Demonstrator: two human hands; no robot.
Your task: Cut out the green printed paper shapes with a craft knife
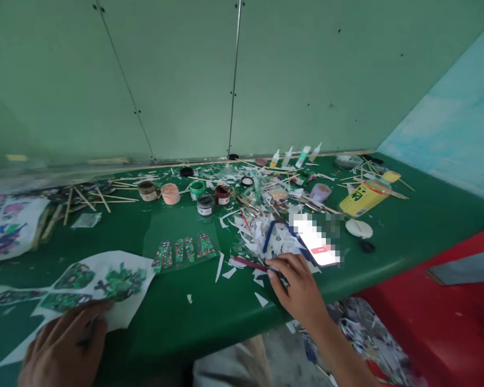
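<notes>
My left hand [66,341] rests on the lower edge of a cut white paper [123,317] carrying green and dark painted shapes. Its fingers are curved, with a gap between them and the thumb; I see nothing clearly held there. My right hand [296,285] is closed, thumb and forefinger pinching the end of a thin dark-red stick [248,263] that points left over paper scraps. What kind of tool the stick is cannot be made out. Between my hands lies a clear sheet [189,231] with several patterned green and brown pieces.
Behind the sheet stand several paint jars [205,205]. White paper scraps [262,236] and a lit phone [314,239] lie near my right hand. Farther right are a yellow container [365,198] and a white lid [358,228]. Wooden sticks [84,199] lie at the left; glue bottles [302,156] stand along the wall.
</notes>
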